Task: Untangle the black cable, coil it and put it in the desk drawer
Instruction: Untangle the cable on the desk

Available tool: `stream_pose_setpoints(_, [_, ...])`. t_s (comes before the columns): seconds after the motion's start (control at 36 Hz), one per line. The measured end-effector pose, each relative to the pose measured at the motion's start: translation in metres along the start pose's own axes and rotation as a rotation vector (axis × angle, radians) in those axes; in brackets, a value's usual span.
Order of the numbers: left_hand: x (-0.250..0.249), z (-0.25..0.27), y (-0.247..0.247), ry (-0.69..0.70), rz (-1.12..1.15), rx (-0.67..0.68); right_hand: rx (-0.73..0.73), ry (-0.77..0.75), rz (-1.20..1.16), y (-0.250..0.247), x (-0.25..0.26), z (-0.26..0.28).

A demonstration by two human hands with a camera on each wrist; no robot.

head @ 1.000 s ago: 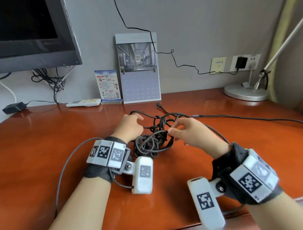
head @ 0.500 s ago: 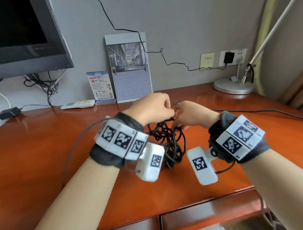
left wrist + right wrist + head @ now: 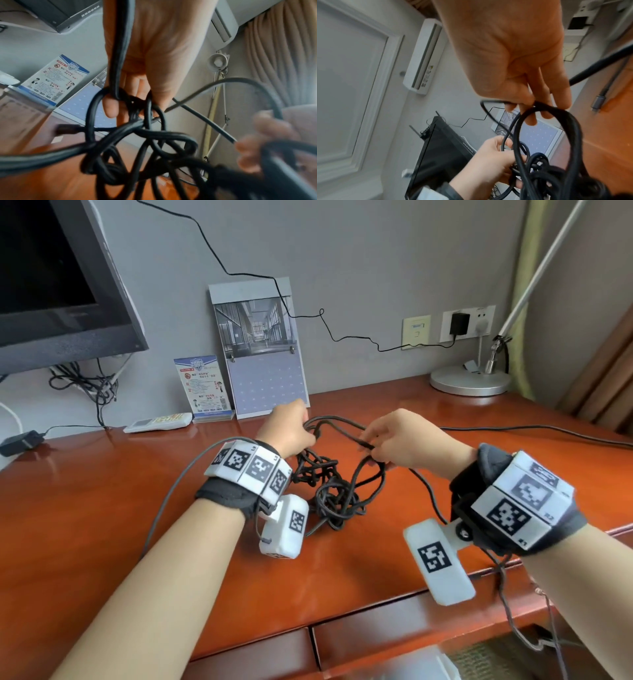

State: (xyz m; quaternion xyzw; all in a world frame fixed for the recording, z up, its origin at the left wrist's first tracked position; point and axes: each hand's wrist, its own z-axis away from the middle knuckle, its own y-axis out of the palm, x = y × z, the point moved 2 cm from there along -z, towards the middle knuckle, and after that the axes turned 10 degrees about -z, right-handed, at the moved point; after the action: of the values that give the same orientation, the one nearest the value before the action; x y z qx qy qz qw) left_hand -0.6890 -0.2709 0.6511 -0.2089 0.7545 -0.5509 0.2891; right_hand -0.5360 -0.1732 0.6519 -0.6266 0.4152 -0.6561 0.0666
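My left hand [image 3: 287,426] and right hand [image 3: 402,440] each pinch loops of the tangled black cable [image 3: 334,491]. The knot hangs just above the red-brown wooden desk [image 3: 102,508]. The wooden desk drawer [image 3: 394,635] below the front edge is closed.

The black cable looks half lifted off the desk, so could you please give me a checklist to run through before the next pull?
1. Left hand grips the black cable near the knot: ok.
2. Right hand pinches a loop of it: ok.
3. Tangle loosened: not ok, a dense knot hangs between the hands.
4. Free plug end located: cannot tell; a dark plug shows blurred in the left wrist view.
5. Separate cable trailing right across the desk kept out of the tangle: cannot tell.
6. Desk drawer open to take the coil: not ok, its front looks shut.
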Motion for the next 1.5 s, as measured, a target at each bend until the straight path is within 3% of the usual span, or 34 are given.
stream_pose_setpoints(0.11, [0.003, 0.001, 0.004, -0.02, 0.01, -0.004, -0.013, 0.0, -0.23, -0.003, -0.001, 0.007])
stream_pose_setpoints(0.36, [-0.004, 0.0, 0.013, 0.027, 0.012, -0.005, 0.015, -0.036, -0.298, 0.001, 0.027, -0.002])
stream_pose_setpoints(0.44, [0.003, 0.0, 0.013, -0.004, 0.005, 0.0, -0.033, -0.029, -0.337, 0.0, 0.027, -0.005])
stream_pose_setpoints(0.64, [0.028, 0.0, 0.015, -0.141, 0.048, 0.106, -0.16, -0.002, -0.685, -0.019, 0.018, -0.011])
stream_pose_setpoints(0.72, [0.032, -0.001, 0.014, -0.158, 0.056, 0.125, -0.143, 0.001, -0.762, -0.024, 0.017, -0.013])
stream_pose_setpoints(0.94, [0.036, -0.002, 0.012, -0.208, 0.092, 0.144, 0.18, 0.107, -0.534, -0.027, 0.029, -0.012])
stream_pose_setpoints(1.11, [0.041, 0.001, 0.015, -0.266, 0.248, 0.237, 0.233, 0.137, -0.38, -0.05, 0.024, -0.008])
stream_pose_setpoints(1.22, [0.037, 0.004, 0.017, -0.253, 0.393, 0.285, 0.149, 0.165, -0.437, -0.051, 0.017, -0.008])
stream_pose_setpoints(1.31, [0.039, 0.004, 0.018, -0.269, 0.489, 0.262, 0.114, 0.122, -0.343, -0.042, 0.015, -0.006])
stream_pose_setpoints(1.39, [0.042, 0.004, 0.018, -0.296, 0.531, 0.26, 0.225, 0.033, -0.219, -0.033, 0.017, -0.002])
stream_pose_setpoints(1.5, [0.043, 0.002, 0.017, -0.308, 0.591, 0.356, 0.305, -0.07, -0.267, -0.031, 0.023, 0.001])
